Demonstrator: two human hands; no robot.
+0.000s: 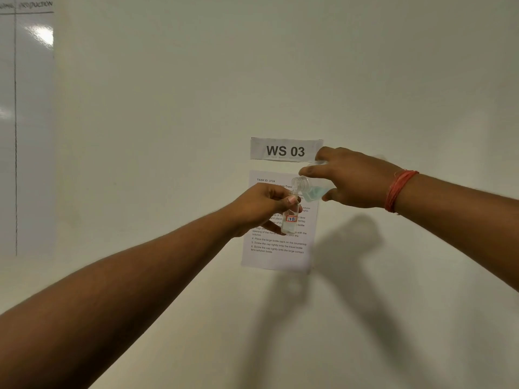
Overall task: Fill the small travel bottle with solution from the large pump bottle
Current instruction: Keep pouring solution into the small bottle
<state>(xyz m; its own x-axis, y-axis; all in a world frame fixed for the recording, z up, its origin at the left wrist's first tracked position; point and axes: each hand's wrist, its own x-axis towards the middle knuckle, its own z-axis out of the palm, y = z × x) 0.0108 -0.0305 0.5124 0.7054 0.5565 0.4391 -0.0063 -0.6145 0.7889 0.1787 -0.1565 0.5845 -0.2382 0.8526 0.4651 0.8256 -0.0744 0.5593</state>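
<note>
Pouring step, mid-frame, slightly right of centre. My left hand (262, 204) pinches the small bottle (290, 217) near its neck, thumb and fingers curled round it, body hanging down below the grip so it sits close to upright and I can see the level through the clear wall. It carries a red-bordered tag reading 7B, and a little clear liquid sits at the bottom, so I judge it far from full. My right hand (351, 179) grips the large bottle (307, 189) from above, fingers wrapped round its body, tipped so the open threaded neck points down-left and sits right over the small bottle's mouth; touching or just above, I can't tell. No pump head or cap on it in view. Bluish liquid pools toward the low shoulder of the large bottle, which is why it's tilted this far. Can't make out a stream between the two mouths. Both are held up in front of the wall, not resting on anything, so the alignment is all in my wrists; main risk is a spill past the narrow mouth if I tip faster. Behind them, the instruction sheet (278, 245) and the WS 03 sign (285, 150). Red thread band (398, 189) on my right wrist.
</note>
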